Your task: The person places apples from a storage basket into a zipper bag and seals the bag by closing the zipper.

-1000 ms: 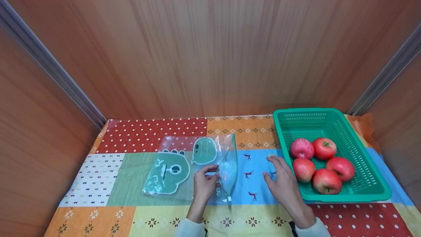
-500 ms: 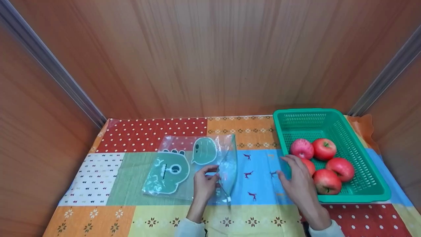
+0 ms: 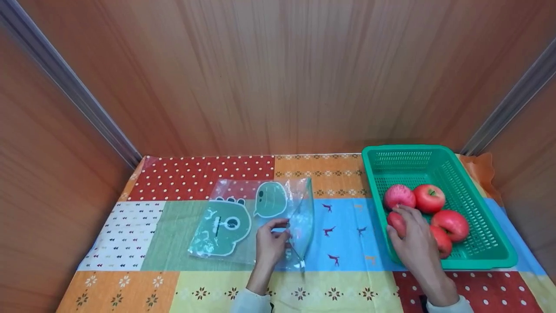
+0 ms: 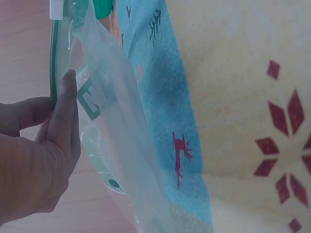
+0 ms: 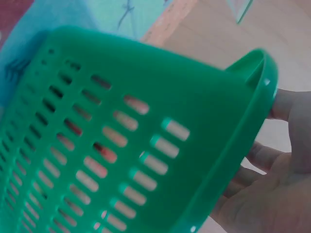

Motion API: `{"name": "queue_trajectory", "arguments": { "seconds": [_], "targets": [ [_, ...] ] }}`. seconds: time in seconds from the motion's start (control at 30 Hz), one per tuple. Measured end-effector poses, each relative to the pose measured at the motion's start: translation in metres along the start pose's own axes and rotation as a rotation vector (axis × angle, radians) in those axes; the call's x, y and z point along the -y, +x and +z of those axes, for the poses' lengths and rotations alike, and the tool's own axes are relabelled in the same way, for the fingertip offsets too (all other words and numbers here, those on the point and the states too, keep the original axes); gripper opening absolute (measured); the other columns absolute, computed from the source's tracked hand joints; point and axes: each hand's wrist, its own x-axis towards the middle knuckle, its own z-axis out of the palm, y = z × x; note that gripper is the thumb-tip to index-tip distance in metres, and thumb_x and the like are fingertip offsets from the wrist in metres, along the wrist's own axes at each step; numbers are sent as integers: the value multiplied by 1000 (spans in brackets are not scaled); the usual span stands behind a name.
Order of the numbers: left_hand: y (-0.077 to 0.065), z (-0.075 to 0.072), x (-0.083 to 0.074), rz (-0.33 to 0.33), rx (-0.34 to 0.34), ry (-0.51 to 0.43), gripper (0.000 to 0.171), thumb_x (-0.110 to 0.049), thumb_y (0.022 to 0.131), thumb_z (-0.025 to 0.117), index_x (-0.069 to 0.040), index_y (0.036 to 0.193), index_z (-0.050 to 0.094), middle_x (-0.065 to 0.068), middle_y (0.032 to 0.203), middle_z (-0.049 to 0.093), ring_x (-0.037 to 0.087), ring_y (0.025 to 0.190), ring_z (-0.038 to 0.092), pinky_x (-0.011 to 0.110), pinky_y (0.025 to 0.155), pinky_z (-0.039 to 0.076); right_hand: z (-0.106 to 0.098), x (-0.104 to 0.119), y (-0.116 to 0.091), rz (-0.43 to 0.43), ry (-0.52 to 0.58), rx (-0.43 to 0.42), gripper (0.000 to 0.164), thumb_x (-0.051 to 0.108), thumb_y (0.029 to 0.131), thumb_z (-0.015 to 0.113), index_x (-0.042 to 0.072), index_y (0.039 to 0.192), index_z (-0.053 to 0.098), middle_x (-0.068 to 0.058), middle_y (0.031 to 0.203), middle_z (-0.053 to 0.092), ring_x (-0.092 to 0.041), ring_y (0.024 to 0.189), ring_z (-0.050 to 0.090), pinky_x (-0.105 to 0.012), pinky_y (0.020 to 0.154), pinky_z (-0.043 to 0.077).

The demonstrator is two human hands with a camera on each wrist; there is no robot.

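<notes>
A clear zip bag [image 3: 232, 226] with a green dinosaur print lies flat on the patterned tablecloth, its mouth facing right. My left hand [image 3: 271, 243] pinches the edge of the bag's mouth; the left wrist view shows thumb and fingers [image 4: 63, 114] meeting at the green zip strip. Inside the green basket [image 3: 482, 208] my right hand [image 3: 415, 241] curves over the nearest left apple [image 3: 395, 223], thumb on one side and fingers on the other. Several other red apples [image 3: 429, 198] lie around it. In the right wrist view, the basket wall hides most of that grip.
A white zip slider [image 3: 302, 264] sits at the near end of the bag's mouth. Wooden panels [image 3: 278, 78] enclose the back and sides. Blue cloth [image 3: 343, 234] separates bag and basket. An orange cloth edge [image 3: 480, 169] shows behind the basket.
My right hand has moved right from the blue cloth into the basket and onto the near left apple. The left hand and the bag have stayed put.
</notes>
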Motion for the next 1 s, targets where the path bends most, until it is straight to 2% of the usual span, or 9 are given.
{"name": "queue_trajectory", "arguments": {
  "seconds": [0.17,0.47,1.0],
  "targets": [
    [0,-1,0,4,0,2,25,5,98,66,3,123,72,16,113,71,22,83,74,35,68,65,-7,-9,2,39,-41,40,56,2,90,78,-8,141,57,-29,141,52,-48,125,49,-72,91,54],
    [-2,-1,1,-1,-12,11,26,5,99,66,2,123,72,16,114,71,22,84,74,35,69,65,-12,-27,0,18,-79,23,55,-1,85,80,-12,134,59,-32,133,56,-51,120,52,-73,96,48],
    [-2,-1,1,-1,-12,14,26,5,98,66,2,124,72,15,113,71,21,83,72,36,70,65,-14,-40,3,14,-199,159,77,9,80,90,-12,142,51,-34,133,54,-54,116,49,-75,94,45]
  ]
}}
